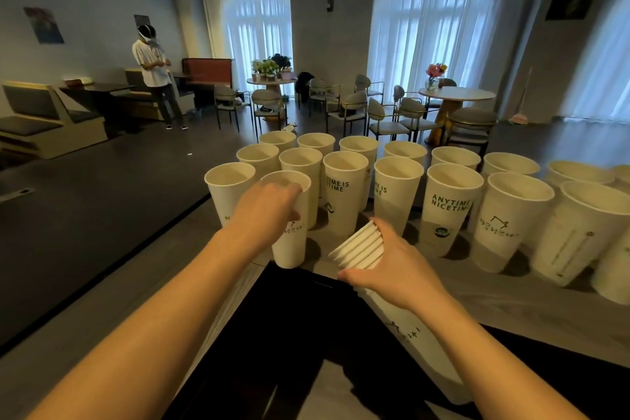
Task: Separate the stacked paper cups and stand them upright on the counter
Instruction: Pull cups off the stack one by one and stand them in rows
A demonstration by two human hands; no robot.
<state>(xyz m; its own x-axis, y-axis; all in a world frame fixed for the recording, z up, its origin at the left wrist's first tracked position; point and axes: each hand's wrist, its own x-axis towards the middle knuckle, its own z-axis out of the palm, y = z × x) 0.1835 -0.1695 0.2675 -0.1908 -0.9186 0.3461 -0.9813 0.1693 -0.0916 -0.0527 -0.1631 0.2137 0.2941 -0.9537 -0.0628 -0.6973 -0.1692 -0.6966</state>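
My left hand (264,211) grips a single white paper cup (291,242) by its upper side; the cup stands upright at the near left edge of the grey counter (504,303). My right hand (392,266) is wrapped around a stack of nested white paper cups (361,245), held tilted with the rims pointing up and left; the stack's body runs down under my wrist. Several separated cups (344,194) stand upright in rows across the counter behind both hands.
The counter's left edge drops to a dark floor. A dark recess (289,317) lies just below my hands. Beyond are café tables, chairs (385,112) and a person (153,72) standing far left.
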